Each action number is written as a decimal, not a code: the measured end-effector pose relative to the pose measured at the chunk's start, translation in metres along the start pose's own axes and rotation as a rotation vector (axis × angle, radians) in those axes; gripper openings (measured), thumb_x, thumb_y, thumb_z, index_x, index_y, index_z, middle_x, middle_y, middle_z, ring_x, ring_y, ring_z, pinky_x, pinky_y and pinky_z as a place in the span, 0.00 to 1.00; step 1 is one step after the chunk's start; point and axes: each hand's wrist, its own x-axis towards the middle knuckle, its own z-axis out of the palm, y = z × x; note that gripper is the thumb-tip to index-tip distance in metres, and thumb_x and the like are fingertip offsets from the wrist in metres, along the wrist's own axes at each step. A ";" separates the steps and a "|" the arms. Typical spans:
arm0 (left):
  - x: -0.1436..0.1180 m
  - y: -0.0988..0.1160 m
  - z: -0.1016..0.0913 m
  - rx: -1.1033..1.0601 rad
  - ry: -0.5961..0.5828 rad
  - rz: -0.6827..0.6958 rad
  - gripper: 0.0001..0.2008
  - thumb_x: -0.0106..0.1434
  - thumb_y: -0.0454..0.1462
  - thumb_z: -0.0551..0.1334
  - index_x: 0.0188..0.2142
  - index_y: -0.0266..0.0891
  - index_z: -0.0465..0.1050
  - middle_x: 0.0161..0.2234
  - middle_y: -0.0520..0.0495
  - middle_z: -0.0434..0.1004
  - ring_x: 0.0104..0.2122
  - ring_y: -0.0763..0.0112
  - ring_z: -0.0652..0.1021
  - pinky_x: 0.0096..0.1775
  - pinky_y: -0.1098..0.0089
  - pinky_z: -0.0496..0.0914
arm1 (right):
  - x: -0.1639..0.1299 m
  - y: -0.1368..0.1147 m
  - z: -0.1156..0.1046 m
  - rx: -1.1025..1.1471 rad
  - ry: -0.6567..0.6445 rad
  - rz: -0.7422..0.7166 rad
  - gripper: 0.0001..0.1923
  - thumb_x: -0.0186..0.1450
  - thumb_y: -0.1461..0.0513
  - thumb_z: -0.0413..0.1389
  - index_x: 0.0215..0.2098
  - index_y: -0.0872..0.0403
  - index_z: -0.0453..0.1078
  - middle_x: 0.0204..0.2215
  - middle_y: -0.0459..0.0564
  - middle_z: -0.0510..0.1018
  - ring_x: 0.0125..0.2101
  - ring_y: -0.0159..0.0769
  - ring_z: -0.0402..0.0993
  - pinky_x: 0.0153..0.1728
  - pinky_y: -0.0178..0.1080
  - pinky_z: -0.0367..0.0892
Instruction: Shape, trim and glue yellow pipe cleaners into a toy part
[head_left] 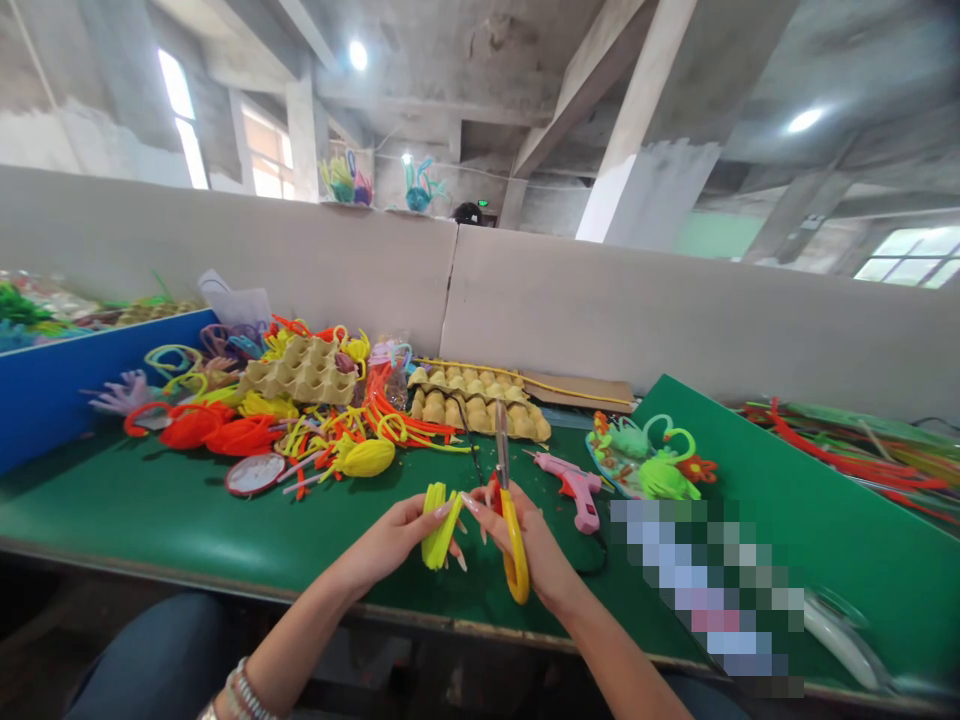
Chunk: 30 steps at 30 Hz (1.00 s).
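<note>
Yellow bundle [439,525], a folded bunch of fuzzy pipe cleaners, is sitting upright just above the near part of the green table [150,510], between the two hands. The left hand [397,540] is pinching it closed between thumb and fingertips, with the bundle's top standing clear above the fingers. The right hand [529,545] is closing around the scissors [510,520], gripping the yellow handles; the blades are pointing up and away from the person, just beside the bundle but not touching it as far as can be seen. Whether the blades are parted cannot be told.

A pink glue gun [577,488] is lying on the table just right of the right hand. Beyond it, green pipe-cleaner figures [660,465] are resting on a tray. Behind the hands, egg cartons [480,400] are lying among a heap of loose orange, yellow and red pipe cleaners [330,420]. A yellow oval form [367,457] is lying near that heap. A grey partition [600,310] is running along the far edge of the table.
</note>
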 end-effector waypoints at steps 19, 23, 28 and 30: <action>-0.001 -0.004 -0.005 0.076 -0.042 0.045 0.20 0.54 0.48 0.63 0.39 0.35 0.77 0.31 0.46 0.80 0.33 0.65 0.75 0.36 0.71 0.68 | 0.002 0.004 -0.002 -0.102 -0.021 -0.002 0.20 0.51 0.48 0.60 0.30 0.52 0.61 0.28 0.43 0.68 0.26 0.30 0.64 0.28 0.36 0.63; -0.001 -0.006 -0.006 0.073 -0.078 0.027 0.20 0.56 0.48 0.61 0.39 0.34 0.77 0.30 0.45 0.81 0.29 0.66 0.76 0.33 0.71 0.68 | -0.001 0.000 -0.004 -0.056 -0.085 0.045 0.21 0.50 0.48 0.60 0.32 0.52 0.59 0.35 0.47 0.71 0.30 0.32 0.68 0.29 0.35 0.64; -0.004 -0.001 -0.004 0.050 -0.086 0.040 0.20 0.57 0.48 0.60 0.37 0.33 0.77 0.30 0.44 0.81 0.29 0.66 0.76 0.32 0.72 0.68 | -0.002 -0.001 -0.007 -0.019 -0.121 0.024 0.23 0.50 0.48 0.61 0.34 0.53 0.60 0.39 0.50 0.71 0.31 0.32 0.68 0.34 0.37 0.65; -0.006 0.002 -0.003 0.066 -0.090 0.037 0.20 0.58 0.48 0.59 0.36 0.33 0.78 0.29 0.44 0.81 0.28 0.67 0.75 0.32 0.72 0.67 | -0.002 -0.002 -0.007 -0.025 -0.132 0.014 0.23 0.50 0.47 0.60 0.34 0.53 0.60 0.39 0.50 0.71 0.31 0.32 0.67 0.34 0.38 0.65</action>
